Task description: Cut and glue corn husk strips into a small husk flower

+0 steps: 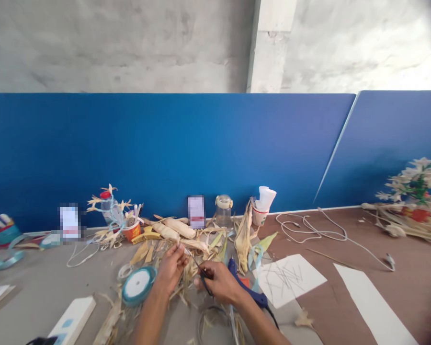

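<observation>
Black-handled scissors [205, 280] are gripped in my right hand [221, 282], their blades pointing up and left toward my left hand. My left hand [172, 266] is closed in a pinch on a small pale piece that looks like corn husk [178, 241]; its exact shape is too small to make out. The scissor tips lie close to this piece, and I cannot tell whether they touch it. Dried corn husks [197, 244] are heaped behind and under both hands. A blue glue gun [249, 287] lies just right of my right hand, partly hidden by the forearm.
A teal ribbon spool [139, 286] lies left of my left forearm. White paper with thin wires [287, 278] lies at right, near a white cable [319, 233]. A clear jar [223, 212], a paper cup [259, 215] and a phone [196, 212] stand along the blue partition [201, 143].
</observation>
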`<state>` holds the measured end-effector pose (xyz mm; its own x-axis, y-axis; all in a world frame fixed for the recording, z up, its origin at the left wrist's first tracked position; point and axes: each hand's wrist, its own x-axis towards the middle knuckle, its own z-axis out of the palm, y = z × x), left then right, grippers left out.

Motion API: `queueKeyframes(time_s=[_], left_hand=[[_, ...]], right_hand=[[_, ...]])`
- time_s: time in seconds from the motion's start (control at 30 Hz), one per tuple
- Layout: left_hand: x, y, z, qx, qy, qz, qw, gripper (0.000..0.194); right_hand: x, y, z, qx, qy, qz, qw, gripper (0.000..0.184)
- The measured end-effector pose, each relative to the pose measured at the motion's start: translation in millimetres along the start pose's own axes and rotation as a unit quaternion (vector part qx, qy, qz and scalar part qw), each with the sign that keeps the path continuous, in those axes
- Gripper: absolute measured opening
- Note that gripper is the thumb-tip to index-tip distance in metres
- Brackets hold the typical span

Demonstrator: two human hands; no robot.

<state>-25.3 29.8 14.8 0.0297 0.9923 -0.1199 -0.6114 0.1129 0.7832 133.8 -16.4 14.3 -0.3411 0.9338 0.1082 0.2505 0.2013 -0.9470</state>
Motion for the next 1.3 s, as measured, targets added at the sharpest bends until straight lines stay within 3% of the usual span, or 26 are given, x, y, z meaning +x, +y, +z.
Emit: queueKeyframes(time_s=[0.67, 0.83, 1.07, 1.3], left_hand=[[-0.6, 2.4, 1.2, -0.007, -0.008, 0.004, 1.000, 0.032], [-2.5, 4.4, 4.2, -0.015, 0.002, 0.004, 1.000, 0.032], [-1.0, 1.6, 1.9, -0.012, 0.000, 0.006, 1.000, 0.033], [0.9, -3.2, 1.7, -0.012, -0.006, 0.003, 1.000, 0.032]], right_hand=[[5.6, 16.6, 4.7, 0.042, -0.016, -0.009, 0.999, 0.011], [3.8, 11.4, 0.7, 0.021, 0.018, 0.002, 1.000, 0.010], [9.0, 16.0, 2.3, 0.085, 0.065, 0.053, 0.993, 0.014], [11.6, 16.9, 5.7, 0.111, 0.089, 0.054, 0.988, 0.017]])
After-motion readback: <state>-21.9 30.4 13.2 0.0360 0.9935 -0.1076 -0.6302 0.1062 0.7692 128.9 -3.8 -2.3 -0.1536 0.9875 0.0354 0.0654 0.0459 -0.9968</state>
